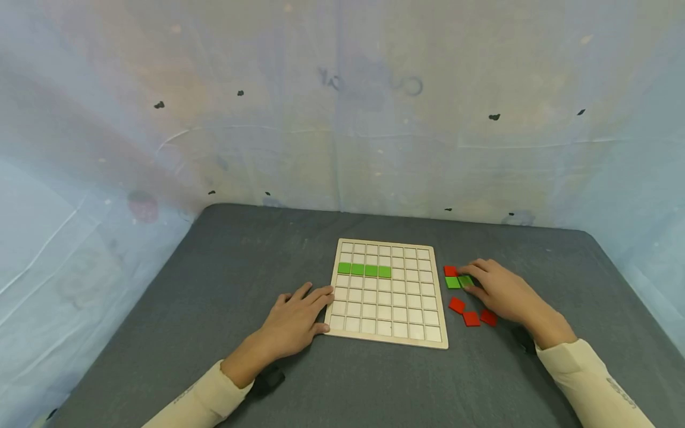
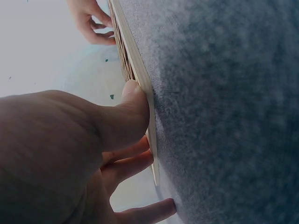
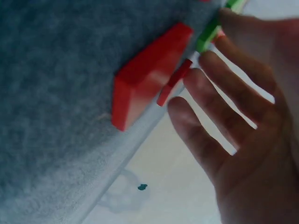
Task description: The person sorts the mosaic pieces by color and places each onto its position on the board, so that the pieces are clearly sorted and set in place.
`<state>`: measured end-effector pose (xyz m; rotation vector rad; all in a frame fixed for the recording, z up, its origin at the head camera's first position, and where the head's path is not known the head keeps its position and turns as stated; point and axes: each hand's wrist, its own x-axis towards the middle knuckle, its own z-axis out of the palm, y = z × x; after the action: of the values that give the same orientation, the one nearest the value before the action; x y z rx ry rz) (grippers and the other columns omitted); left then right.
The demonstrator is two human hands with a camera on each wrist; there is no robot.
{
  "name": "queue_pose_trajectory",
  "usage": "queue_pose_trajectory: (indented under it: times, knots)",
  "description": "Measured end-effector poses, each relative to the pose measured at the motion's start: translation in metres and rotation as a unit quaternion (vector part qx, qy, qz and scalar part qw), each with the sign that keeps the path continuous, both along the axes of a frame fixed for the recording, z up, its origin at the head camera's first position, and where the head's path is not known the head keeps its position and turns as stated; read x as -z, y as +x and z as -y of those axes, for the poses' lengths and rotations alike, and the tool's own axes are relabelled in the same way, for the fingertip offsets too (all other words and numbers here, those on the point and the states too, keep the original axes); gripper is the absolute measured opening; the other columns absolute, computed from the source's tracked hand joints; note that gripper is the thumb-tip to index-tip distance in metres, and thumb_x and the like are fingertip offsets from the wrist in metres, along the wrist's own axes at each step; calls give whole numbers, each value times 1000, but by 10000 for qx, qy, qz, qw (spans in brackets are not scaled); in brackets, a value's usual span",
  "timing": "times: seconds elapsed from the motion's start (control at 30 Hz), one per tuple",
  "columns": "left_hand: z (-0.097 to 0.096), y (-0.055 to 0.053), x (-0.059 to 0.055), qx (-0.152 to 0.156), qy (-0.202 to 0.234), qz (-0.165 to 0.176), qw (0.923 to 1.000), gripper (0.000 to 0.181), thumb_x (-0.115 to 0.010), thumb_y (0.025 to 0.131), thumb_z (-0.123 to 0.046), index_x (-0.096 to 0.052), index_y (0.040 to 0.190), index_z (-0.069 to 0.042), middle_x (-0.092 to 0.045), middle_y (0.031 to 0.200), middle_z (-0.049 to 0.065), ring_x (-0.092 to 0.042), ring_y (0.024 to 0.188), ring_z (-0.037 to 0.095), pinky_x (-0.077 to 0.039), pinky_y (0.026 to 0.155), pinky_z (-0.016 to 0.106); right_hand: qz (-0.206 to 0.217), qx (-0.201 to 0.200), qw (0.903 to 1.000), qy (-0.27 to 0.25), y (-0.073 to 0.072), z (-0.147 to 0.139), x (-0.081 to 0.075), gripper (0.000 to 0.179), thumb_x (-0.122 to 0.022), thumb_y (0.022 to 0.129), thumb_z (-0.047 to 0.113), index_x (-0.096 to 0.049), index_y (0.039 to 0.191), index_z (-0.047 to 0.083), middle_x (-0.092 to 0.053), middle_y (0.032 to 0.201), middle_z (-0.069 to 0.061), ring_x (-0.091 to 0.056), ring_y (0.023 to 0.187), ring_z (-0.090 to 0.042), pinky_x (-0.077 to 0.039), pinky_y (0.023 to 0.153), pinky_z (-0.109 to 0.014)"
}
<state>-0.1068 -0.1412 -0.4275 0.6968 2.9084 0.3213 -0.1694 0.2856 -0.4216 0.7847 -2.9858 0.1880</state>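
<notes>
- Head: right hand (image 1: 501, 291) pinches a small green tile (image 1: 465, 282) right of the pale gridded board (image 1: 385, 298); left hand (image 1: 291, 324), fingers spread, touches the board's left edge.
- Left wrist: stiff-looking, wood-like rim (image 2: 140, 70) on fuzzy grey cloth (image 2: 224, 93).
- Right wrist: smooth red tile (image 3: 152, 72); tiles look light, rigid, best held by opposite edges.

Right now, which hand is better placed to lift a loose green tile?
Probably the right hand: it touches a green tile beside the board, while the left hand touches the board's opposite edge.
</notes>
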Motion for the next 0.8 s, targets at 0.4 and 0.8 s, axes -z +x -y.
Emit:
queue_pose_trajectory:
  times: [0.4,0.8]
  knots:
    - [0,0,-1,22,-49,5,10000,59,-62,96,-41,-47,149,-20,-37,160,-4,-34,148,36,-36,104,65,-224,-72,9997,-56,9,-5,5,32,-71,92,14,-68,124,9,-65,120,-13,-59,110,-33,-51,91,-53]
    - [1,0,1,48,-43,29,10000,59,-62,97,-41,-46,149,-20,-36,160,-4,-33,148,37,-37,104,65,-356,-2,9994,25,24,-4,6,36,-74,90,16,-67,125,11,-65,121,-13,-60,108,-33,-52,89,-53]
